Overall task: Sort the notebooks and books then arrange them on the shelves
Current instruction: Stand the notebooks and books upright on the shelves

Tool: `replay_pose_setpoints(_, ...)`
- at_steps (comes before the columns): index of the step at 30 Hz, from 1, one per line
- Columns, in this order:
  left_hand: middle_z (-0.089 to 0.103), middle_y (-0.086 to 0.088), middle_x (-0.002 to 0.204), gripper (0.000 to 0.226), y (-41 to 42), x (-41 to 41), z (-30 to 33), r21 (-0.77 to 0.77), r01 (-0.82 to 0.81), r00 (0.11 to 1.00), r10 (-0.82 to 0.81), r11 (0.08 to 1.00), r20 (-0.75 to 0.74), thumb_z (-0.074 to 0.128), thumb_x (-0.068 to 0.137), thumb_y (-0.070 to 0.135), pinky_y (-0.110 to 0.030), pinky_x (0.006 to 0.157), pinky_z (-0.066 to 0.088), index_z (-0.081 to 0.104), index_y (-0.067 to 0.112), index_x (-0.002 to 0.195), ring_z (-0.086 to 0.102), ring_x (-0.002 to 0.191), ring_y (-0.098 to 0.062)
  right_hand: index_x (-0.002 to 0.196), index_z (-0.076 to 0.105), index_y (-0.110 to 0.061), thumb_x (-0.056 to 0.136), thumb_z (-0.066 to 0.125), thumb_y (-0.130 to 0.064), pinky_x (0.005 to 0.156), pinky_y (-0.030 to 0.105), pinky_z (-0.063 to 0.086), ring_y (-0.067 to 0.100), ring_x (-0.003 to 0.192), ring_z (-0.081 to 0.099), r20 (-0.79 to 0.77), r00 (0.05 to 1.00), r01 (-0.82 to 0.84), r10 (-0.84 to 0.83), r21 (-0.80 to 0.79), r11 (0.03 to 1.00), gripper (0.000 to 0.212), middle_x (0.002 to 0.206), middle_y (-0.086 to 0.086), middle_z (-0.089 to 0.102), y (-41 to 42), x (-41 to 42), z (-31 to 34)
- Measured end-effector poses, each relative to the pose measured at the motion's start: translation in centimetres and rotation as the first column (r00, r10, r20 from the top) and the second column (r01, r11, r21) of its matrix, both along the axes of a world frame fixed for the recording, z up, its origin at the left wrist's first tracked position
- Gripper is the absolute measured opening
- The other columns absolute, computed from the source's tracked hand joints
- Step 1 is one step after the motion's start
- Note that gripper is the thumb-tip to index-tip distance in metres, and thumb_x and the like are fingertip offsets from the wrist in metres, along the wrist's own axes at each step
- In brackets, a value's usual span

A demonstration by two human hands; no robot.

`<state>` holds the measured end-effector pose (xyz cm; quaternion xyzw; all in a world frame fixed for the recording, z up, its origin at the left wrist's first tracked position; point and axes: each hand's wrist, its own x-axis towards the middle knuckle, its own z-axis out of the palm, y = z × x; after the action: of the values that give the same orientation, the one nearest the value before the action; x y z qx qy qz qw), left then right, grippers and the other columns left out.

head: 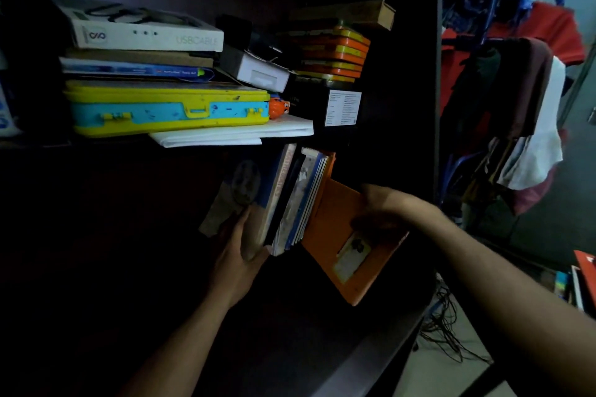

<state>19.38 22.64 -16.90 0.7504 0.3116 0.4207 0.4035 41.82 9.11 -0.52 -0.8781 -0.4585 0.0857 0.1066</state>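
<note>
Orange notebook (346,245), tilted, is gripped along its top edge by your right hand (383,208), just right of the leaning books (290,200) on the dark lower shelf; your left hand (240,251) grasps that row's left side. Next, I judge, stand it against them (shelf above holds a yellow case (167,106); clothes hang far right

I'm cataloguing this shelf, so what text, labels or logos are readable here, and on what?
"USBCABLE": on the side of the white box atop the upper-shelf stack; a loop logo sits at its left end.
Blue book spine: print too blurred to read.
Black box white label: too small to read.
Upright books in the left hand: spine lettering blurred.
Orange notebook sticker, in the right hand: unreadable.
</note>
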Motion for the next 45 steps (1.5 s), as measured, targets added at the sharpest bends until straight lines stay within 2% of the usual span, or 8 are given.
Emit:
replay_pose_setpoints(7,0.027,0.018,0.148,0.080,-0.3,0.0,0.1,0.037,0.004,1.000,-0.006,0.999,0.030,0.072,0.092,0.025,-0.025,0.105,0.032,0.026,0.033,0.157,0.028,0.136,-0.002,0.128,0.056,-0.017,0.089,0.068,-0.023,0.088,0.037,0.057,0.023,0.101,0.065,0.081,0.997,0.001,0.000,-0.015,1.000,0.041,0.117,0.007,0.066,1.2,0.2,0.8)
replay_pose_setpoints(13,0.030,0.008,0.159,0.082,0.2,-0.1,-0.3,0.037,0.018,0.999,-0.019,0.999,0.036,0.074,0.090,0.027,-0.030,0.113,0.032,0.027,0.037,0.156,0.030,0.145,-0.010,0.132,0.056,-0.013,0.096,0.060,-0.028,0.089,0.035,0.053,0.028,0.110,0.064,0.146,0.987,0.067,-0.060,-0.044,0.997,0.039,0.125,0.012,0.064,1.0,-0.4,0.5)
replay_pose_setpoints(20,0.032,0.009,0.159,0.081,0.0,0.0,-0.1,0.027,0.038,0.998,-0.039,0.999,0.040,0.072,0.091,0.028,-0.026,0.108,0.031,0.025,0.038,0.157,0.031,0.145,-0.010,0.117,0.061,-0.016,0.094,0.064,-0.024,0.077,0.030,0.047,0.016,0.082,0.057,0.117,0.992,0.037,-0.038,0.009,0.999,0.024,0.092,-0.001,0.057,2.3,0.1,0.6)
replay_pose_setpoints(26,0.032,0.005,0.159,0.084,0.2,0.0,-0.3,0.047,0.001,1.000,-0.002,0.999,0.010,0.075,0.089,0.031,-0.033,0.113,0.034,0.026,0.039,0.156,0.032,0.145,-0.013,0.132,0.058,-0.014,0.095,0.063,-0.018,0.087,0.029,0.046,0.024,0.112,0.060,0.099,0.995,-0.002,-0.001,0.031,1.000,0.037,0.128,0.009,0.062,2.1,-0.3,0.3)
replay_pose_setpoints(33,0.034,0.004,0.156,0.083,-0.5,0.2,0.4,0.068,-0.013,0.999,0.010,0.998,0.045,0.076,0.088,0.019,-0.023,0.105,0.031,0.030,0.032,0.156,0.033,0.136,-0.006,0.135,0.050,-0.016,0.098,0.058,-0.023,0.087,0.035,0.051,0.029,0.113,0.063,0.055,0.998,0.016,-0.021,0.086,0.996,0.038,0.128,0.013,0.061,-0.4,-0.7,-0.1)
replay_pose_setpoints(36,0.033,0.003,0.155,0.083,-0.6,0.2,0.2,0.150,-0.044,0.998,0.039,0.988,0.040,0.077,0.087,0.018,-0.025,0.110,0.028,0.030,0.034,0.153,0.031,0.142,-0.013,0.130,0.046,-0.014,0.097,0.050,-0.018,0.090,0.044,0.054,0.037,0.111,0.062,0.192,0.980,0.048,-0.050,0.011,0.999,0.033,0.125,0.017,0.058,-2.4,-2.0,-0.1)
replay_pose_setpoints(39,0.036,-0.013,0.154,0.078,-1.0,0.3,0.8,0.342,-0.200,0.978,0.209,0.918,0.012,0.079,0.085,0.019,-0.044,0.112,0.033,0.039,0.023,0.152,0.034,0.141,-0.032,0.124,0.043,-0.015,0.094,0.052,-0.016,0.086,0.048,0.054,0.037,0.104,0.062,0.196,0.980,0.036,-0.047,0.060,0.998,0.031,0.110,0.012,0.057,-4.5,-2.6,-0.5)
replay_pose_setpoints(45,0.056,-0.003,0.137,0.049,-4.0,1.2,2.5,0.788,-0.074,0.961,0.256,0.612,-0.109,0.056,0.086,0.037,-0.047,0.100,0.042,0.064,0.022,0.132,0.055,0.121,-0.027,0.133,0.034,-0.015,0.095,0.048,-0.010,0.073,0.044,0.045,0.044,0.093,0.062,0.072,0.988,0.075,-0.137,0.546,0.834,0.041,0.105,0.016,0.061,-7.0,-3.1,-4.6)
